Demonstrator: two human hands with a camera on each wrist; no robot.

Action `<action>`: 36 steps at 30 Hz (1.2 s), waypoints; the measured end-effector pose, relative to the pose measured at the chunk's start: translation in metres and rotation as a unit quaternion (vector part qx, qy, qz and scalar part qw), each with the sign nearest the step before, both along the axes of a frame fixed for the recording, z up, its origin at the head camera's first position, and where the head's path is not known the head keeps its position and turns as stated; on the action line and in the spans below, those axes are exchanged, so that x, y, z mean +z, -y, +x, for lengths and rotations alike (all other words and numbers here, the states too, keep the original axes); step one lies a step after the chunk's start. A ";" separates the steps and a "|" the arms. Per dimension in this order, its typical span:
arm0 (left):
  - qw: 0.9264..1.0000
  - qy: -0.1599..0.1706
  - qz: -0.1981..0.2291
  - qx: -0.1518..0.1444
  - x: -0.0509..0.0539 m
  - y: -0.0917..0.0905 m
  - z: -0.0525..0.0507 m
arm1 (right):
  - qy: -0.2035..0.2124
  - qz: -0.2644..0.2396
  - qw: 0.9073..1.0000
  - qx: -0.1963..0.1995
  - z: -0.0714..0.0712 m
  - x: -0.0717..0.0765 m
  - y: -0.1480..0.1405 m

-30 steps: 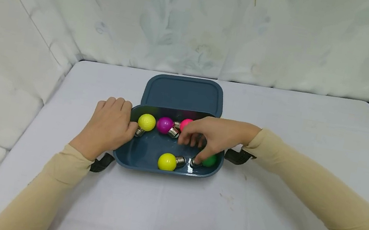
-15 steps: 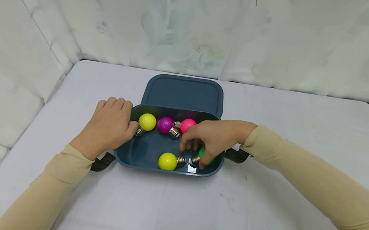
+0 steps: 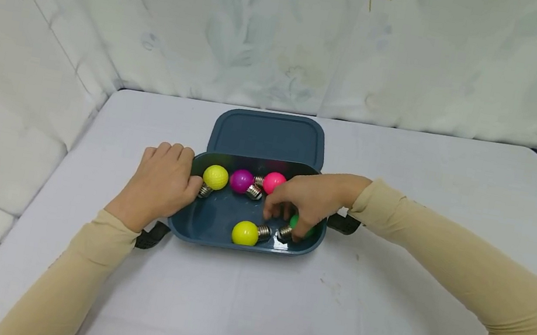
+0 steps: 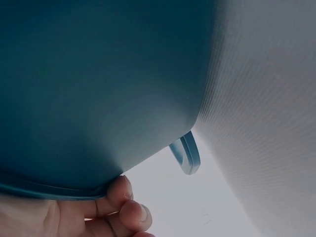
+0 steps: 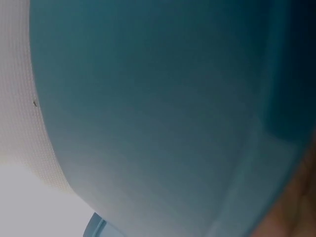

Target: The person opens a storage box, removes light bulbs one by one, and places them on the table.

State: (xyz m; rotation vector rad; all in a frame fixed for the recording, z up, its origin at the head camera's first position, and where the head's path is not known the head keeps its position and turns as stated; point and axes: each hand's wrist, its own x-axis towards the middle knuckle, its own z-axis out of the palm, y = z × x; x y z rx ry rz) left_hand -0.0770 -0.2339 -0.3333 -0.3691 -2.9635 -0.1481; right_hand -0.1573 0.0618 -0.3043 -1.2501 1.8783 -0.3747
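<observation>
In the head view, a dark blue plastic box (image 3: 213,243) holds several light bulbs with metal screw bases. My left hand (image 3: 158,187) grips the box's left rim; in the left wrist view its fingers (image 4: 133,216) curl under the rim. My right hand (image 3: 308,198) is inside the right end, fingers curled and thumb against a green bulb (image 3: 294,221), which it partly hides. Left of that lies a smooth yellow bulb (image 3: 245,233). Along the back wall are a dimpled yellow bulb (image 3: 216,176), a purple bulb (image 3: 241,181) and a pink bulb (image 3: 273,182).
Behind the box is its dark blue lid (image 3: 268,136). A white cloth covers the table (image 3: 384,305), with a pale patterned curtain (image 3: 425,57) at the back. In the left wrist view a small blue loop (image 4: 190,153) sticks out from the box.
My right thumb has shifted right, from beside the green bulb's base onto its globe. The green bulb has turned slightly. More of the pink bulb shows. My left hand keeps its grip.
</observation>
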 end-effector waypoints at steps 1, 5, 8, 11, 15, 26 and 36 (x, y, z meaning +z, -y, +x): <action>1.000 0.002 0.001 0.000 0.000 0.000 0.000 | -0.002 0.007 1.000 -0.001 0.000 0.000 0.000; 1.000 0.000 0.002 -0.006 -0.001 -0.002 -0.001 | -0.017 0.029 0.999 0.009 0.000 0.001 0.000; 1.000 -0.007 0.000 -0.009 -0.003 -0.002 -0.001 | -0.024 0.043 0.999 0.020 0.000 0.001 0.000; 1.000 -0.008 -0.001 -0.007 -0.004 -0.001 -0.002 | -0.021 0.056 0.998 0.025 0.000 0.001 0.002; 1.000 -0.004 -0.001 -0.004 -0.004 -0.001 -0.001 | -0.012 0.067 0.997 0.030 -0.001 0.002 0.003; 1.000 -0.012 -0.004 -0.003 -0.003 0.000 0.001 | 0.053 0.068 0.996 0.032 0.000 0.004 0.004; 1.000 -0.010 -0.003 -0.003 -0.001 0.000 0.002 | 0.097 0.084 0.991 0.047 -0.001 0.003 0.005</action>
